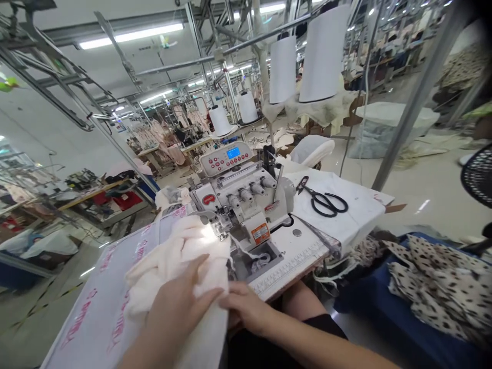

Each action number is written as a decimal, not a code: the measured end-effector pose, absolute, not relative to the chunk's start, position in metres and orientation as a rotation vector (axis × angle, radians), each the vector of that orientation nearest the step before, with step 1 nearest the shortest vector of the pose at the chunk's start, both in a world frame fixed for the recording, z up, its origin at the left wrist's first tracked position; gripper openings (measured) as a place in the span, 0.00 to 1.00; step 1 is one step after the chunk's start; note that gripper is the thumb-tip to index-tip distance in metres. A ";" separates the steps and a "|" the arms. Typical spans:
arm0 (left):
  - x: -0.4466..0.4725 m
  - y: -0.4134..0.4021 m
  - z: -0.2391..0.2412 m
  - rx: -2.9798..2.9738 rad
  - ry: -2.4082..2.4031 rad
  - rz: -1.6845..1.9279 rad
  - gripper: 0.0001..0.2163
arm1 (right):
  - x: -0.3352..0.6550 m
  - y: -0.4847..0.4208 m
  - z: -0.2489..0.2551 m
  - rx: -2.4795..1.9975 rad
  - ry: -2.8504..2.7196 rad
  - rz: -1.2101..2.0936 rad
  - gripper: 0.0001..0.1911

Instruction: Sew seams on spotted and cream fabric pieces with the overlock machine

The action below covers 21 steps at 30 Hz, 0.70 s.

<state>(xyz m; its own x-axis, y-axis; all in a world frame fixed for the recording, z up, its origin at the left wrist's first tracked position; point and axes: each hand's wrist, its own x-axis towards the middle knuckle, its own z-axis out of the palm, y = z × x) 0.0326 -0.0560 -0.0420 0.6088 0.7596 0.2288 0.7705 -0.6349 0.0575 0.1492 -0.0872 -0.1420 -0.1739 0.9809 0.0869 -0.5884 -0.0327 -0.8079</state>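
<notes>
1. Fingers of the left hand (180, 302) lie spread and flat on top of a bunched cream knit fabric (179, 259), pressing it down without clenching or pinching a fold.
2. Fingers of the right hand (246, 306) stay extended and released, resting against the fabric's right edge; they do not visibly grip it.
3. Cream knit fabric lies just in front of and to the left of the overlock machine (246, 202) from the wearer's view, with its long axis running from the presser foot (222, 230) back toward the person and slightly left. Its far end reaches the presser foot; whether it passes beneath cannot be told.
4. Left hand lies nearer the presser foot, while the right hand lies closer to the machine's needle plate area and front edge.
5. Black-handled scissors (323, 202) sit to the right of the overlock machine on a white cloth (346, 205).
6. Beyond them, to the machine's lower right, spotted fabric (434, 287) lies heaped in a blue bin (388, 312).
7. Left of the overlock machine, a grey board with pink lettering (92, 312) extends the work surface.
8. Behind the overlock machine stand white thread cones (220, 120).
</notes>
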 end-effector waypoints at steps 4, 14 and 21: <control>0.028 -0.051 -0.048 -2.816 -0.952 -0.423 0.12 | 0.186 -0.109 -0.168 -0.625 -0.545 1.647 0.12; 0.027 -0.055 -0.041 -2.683 -0.840 -0.422 0.12 | 0.196 -0.112 -0.148 -0.511 -0.589 1.690 0.21; 0.057 -0.039 -0.043 -2.626 -1.446 -0.875 0.12 | 0.197 -0.114 -0.162 -0.445 -0.579 1.801 0.21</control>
<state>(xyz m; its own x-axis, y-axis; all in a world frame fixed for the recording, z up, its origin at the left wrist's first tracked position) 0.0571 -0.0393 -0.0430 0.4145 0.7733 0.4798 0.7838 -0.5713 0.2436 0.1968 -0.1139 -0.1624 -0.2921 0.9563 -0.0117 -0.7703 -0.2425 -0.5898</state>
